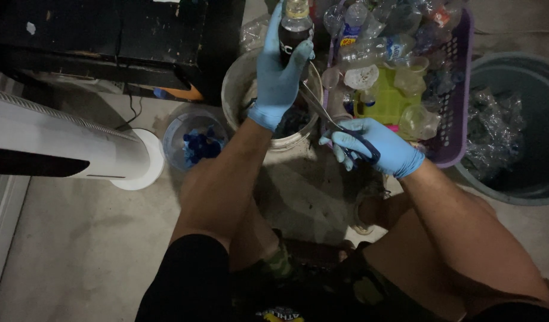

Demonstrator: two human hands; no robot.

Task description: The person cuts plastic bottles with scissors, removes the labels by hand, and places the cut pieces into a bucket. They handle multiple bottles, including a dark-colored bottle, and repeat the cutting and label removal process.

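Note:
My left hand (278, 74), in a blue glove, grips a dark plastic bottle (295, 27) with a pale cap, held upright over a white bucket (234, 89). My right hand (379, 146), also gloved in blue, holds a pair of scissors (328, 116) with dark handles. The metal blades point up and left toward the bottom of the bottle, just beside my left palm. Both hands work above the bucket's right rim.
A purple basket (456, 113) full of empty clear plastic bottles stands to the right. A large grey tub (513, 185) holds crushed plastic. A clear container (194, 140) with several blue caps sits left of the bucket. A white cylinder (65, 146) lies at left.

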